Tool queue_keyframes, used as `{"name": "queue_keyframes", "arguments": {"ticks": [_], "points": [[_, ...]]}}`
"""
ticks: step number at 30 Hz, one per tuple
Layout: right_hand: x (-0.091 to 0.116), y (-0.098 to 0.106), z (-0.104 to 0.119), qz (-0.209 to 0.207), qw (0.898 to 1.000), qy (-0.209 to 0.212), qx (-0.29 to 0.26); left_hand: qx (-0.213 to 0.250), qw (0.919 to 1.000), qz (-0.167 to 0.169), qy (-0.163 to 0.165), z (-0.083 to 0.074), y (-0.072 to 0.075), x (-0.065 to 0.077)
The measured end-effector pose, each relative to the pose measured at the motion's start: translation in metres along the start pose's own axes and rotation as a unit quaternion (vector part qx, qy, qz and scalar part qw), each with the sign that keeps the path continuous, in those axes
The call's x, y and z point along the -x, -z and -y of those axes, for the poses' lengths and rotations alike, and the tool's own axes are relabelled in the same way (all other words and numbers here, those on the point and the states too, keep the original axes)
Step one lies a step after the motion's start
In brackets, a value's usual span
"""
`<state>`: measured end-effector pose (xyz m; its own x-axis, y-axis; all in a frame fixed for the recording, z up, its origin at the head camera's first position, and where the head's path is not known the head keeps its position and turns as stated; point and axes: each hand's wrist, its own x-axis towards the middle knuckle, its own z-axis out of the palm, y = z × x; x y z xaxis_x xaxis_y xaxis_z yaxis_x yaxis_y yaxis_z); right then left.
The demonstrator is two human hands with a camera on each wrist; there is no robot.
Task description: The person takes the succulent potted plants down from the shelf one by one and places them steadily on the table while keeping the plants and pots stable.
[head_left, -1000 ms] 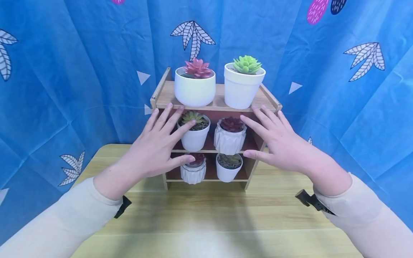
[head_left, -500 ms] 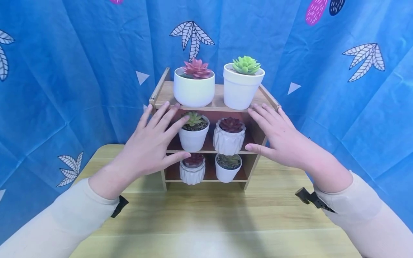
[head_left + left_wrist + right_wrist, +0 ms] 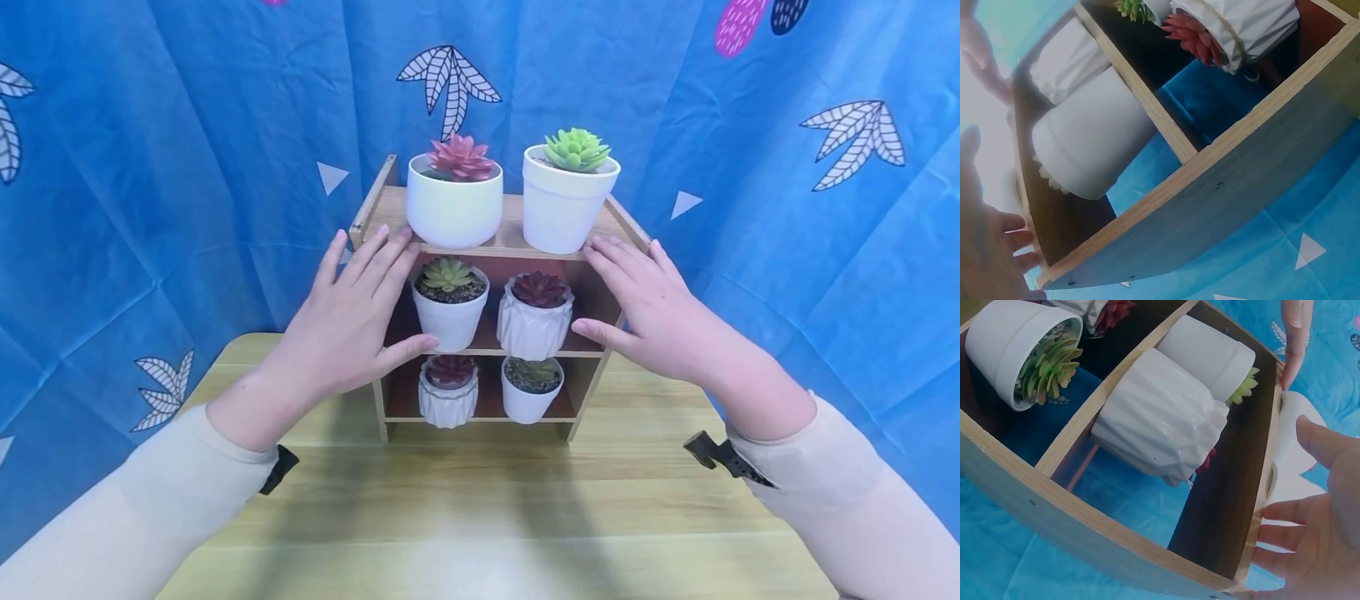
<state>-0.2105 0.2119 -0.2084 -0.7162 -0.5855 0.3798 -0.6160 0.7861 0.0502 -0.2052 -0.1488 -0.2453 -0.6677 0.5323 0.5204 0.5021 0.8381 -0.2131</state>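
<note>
Backdrop: a blue fabric curtain with a white leaf print (image 3: pixel 247 125) hangs behind everything.
Table: the pale wood-grain table (image 3: pixel 637 483) lies below your forearms.
Shelf: the three-tier light-brown wooden shelf (image 3: pixel 579 387) stands upright on that table, straight ahead and between your hands. Its top board (image 3: pixel 513 223) has its long axis running left to right; that crosswise line, with a hand at each end, seems the relation to mind. Neither hand is plainly nearer.
Left hand: your bare left hand (image 3: pixel 341 333) meets the board's left front corner with extended fingers, three nearly together, little finger and thumb spread away; it pinches nothing.
Right hand: your bare right hand (image 3: pixel 652 308) mirrors it at the right corner, fingertips on the wood, thumb apart, holding nothing.
Top pots: the round white pot with a red succulent (image 3: pixel 454 212) stands left, the tapered white pot with a bright green succulent (image 3: pixel 566 212) right; whether your fingertips touch either, I cannot tell.
Lower pots: two sit on the middle tier, a smooth white pot (image 3: pixel 450 325) and a pleated white pot (image 3: pixel 534 333), and two more below.
Fingers since half a second ago: your left index has closed toward its neighbours, uncovering the middle-left succulent; the pots look unmoved.
</note>
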Motion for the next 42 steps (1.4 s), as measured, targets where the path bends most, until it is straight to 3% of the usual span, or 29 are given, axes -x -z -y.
{"name": "queue_keyframes", "arguments": {"ticks": [6,12,21,28,42], "points": [[-0.003,-0.001,-0.001,-0.019,1.0,0.004,0.002,0.0,0.9999,0.006,0.014,0.001,0.0,-0.004],[-0.007,-0.003,-0.003,-0.041,0.999,0.008,0.013,0.009,0.9998,-0.011,0.012,0.001,-0.001,-0.008],[-0.011,-0.003,-0.006,-0.045,0.999,0.001,0.025,0.024,0.9991,-0.003,0.034,0.0,0.001,-0.012],[-0.017,-0.002,-0.009,-0.074,0.996,0.021,0.04,0.029,0.9983,-0.023,0.046,0.001,0.003,-0.017],[-0.027,-0.005,-0.019,-0.088,0.996,0.008,0.013,0.039,0.9957,-0.063,0.056,0.008,-0.001,-0.028]]}}
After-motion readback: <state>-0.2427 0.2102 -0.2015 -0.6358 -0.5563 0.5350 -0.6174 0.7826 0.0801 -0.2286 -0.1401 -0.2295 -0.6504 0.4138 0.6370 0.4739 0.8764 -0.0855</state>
